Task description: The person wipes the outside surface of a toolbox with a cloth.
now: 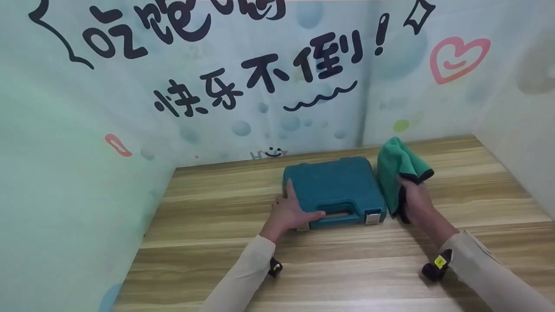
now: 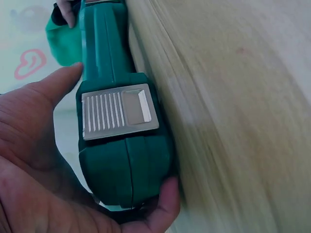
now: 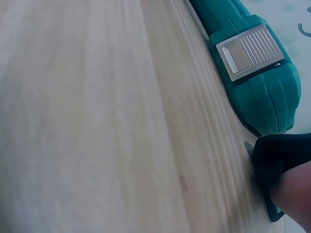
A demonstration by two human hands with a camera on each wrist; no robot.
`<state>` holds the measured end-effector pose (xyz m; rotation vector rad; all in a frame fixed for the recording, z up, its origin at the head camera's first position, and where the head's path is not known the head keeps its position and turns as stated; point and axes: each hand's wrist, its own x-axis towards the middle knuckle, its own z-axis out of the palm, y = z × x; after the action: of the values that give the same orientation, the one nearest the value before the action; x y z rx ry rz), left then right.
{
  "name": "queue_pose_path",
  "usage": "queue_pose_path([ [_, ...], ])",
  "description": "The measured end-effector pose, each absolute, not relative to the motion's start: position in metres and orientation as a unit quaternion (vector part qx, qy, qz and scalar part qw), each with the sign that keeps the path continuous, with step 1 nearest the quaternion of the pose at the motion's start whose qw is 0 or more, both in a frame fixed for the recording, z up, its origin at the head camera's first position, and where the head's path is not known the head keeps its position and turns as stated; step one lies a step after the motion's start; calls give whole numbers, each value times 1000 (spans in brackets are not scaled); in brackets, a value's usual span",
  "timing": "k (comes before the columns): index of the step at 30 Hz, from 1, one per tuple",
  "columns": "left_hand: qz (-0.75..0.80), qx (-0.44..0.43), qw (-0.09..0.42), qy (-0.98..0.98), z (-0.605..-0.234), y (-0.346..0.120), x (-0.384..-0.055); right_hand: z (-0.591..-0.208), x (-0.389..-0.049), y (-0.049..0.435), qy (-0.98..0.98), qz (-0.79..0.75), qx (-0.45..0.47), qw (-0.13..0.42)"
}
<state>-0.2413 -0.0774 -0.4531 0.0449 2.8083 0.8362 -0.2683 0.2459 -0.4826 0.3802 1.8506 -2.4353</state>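
Observation:
A teal plastic carrying case (image 1: 334, 182) lies flat on the wooden table, its handle and metal latches facing the near side. My left hand (image 1: 289, 213) grips its left end; in the left wrist view the thumb (image 2: 65, 82) lies along one face and a fingertip (image 2: 169, 194) curls round the other, beside a silver latch (image 2: 120, 111). Against the case's right side, my right hand (image 1: 417, 200) holds a bunched green cloth (image 1: 390, 162) with black edging. Only a finger (image 3: 296, 191) and the cloth's dark border (image 3: 279, 150) show in the right wrist view.
The wood-grain table (image 1: 347, 277) ends at a pale printed backdrop (image 1: 260, 117) behind the case. Similar pale sheets rise at the left (image 1: 86, 173) and right (image 1: 516, 130). Small black cameras (image 1: 433, 269) sit at both wrists.

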Motion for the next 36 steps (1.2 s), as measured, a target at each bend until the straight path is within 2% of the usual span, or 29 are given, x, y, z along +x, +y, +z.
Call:
queue_pose_path([
  [9, 270, -9, 90, 959, -459, -75, -246, -487, -268, 244, 576, -810, 110, -1],
  [16, 340, -27, 97, 935, -458, -83, -250, -488, -270, 244, 575, -811, 113, 0],
  [24, 396, -23, 117, 911, -454, -94, -251, -482, -269, 246, 508, -851, 130, 14],
  [36, 453, -25, 73, 888, -462, -94, -251, -478, -273, 247, 383, -918, 94, 48],
])
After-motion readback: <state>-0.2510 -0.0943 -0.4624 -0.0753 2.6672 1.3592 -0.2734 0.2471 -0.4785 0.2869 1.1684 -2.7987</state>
